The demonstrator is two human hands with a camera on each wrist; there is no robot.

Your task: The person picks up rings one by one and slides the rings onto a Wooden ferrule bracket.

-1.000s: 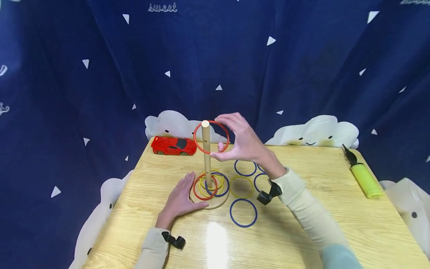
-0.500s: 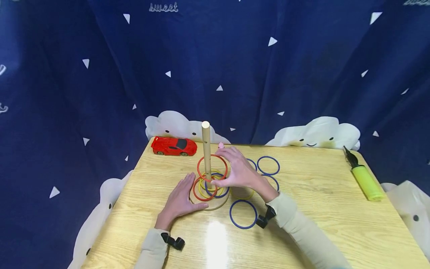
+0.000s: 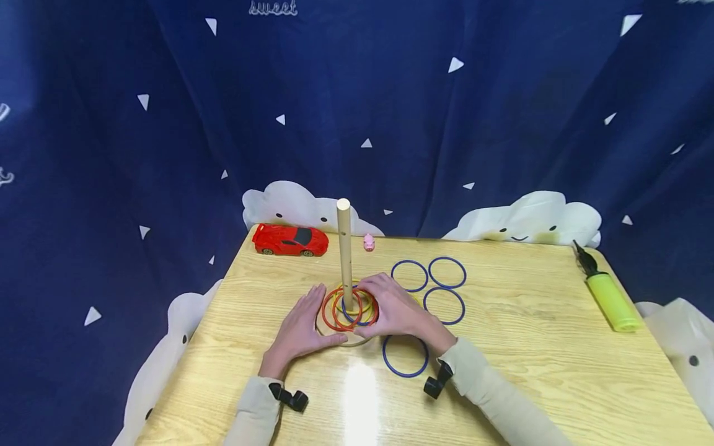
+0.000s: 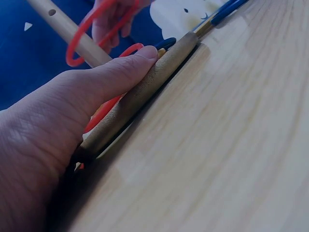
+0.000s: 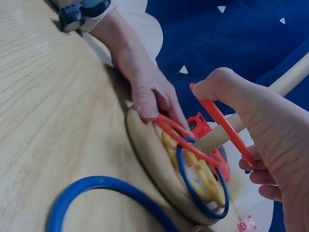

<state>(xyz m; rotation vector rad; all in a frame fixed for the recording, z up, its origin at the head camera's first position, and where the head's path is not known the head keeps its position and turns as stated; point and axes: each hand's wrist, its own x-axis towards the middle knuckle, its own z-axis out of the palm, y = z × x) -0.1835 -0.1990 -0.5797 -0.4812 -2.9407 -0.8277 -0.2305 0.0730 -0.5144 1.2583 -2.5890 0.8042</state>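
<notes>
Around the lower part of the wooden peg (image 3: 344, 260), just above the round base (image 5: 146, 141), a red ring (image 5: 226, 128) pinched between thumb and fingers of the right hand (image 3: 395, 310). Looks roughly in line with the base from the right wrist. On the base beneath, a loose heap round the peg: a lower red ring (image 5: 186, 144), a blue ring (image 5: 199, 207) and yellow rings (image 5: 207, 187), overlapping off-centre. Against the left edge of the base, the left hand (image 3: 301, 325), thumb and fingers apart, straight, touching and not curled.

Could settle crooked on the heap if let go unevenly, given the lopsided overlaps below. Could drag against the peg if pulled to one side, or shove the base askew with a hard sideways push. With fingertips this low, possible nudging of the heap too.

To the right on the table (image 3: 558, 365), a loose blue ring in front (image 5: 101, 182), three more farther back (image 3: 447, 258), and a yellow one mostly hidden behind the right hand. Easy to brush with the right wrist on a low swing outward. Near the back edge, well apart from both hands, a red toy car (image 3: 291, 240) and a small pink pig (image 3: 369, 242). At far right, a yellow-green pump (image 3: 612, 301).
</notes>
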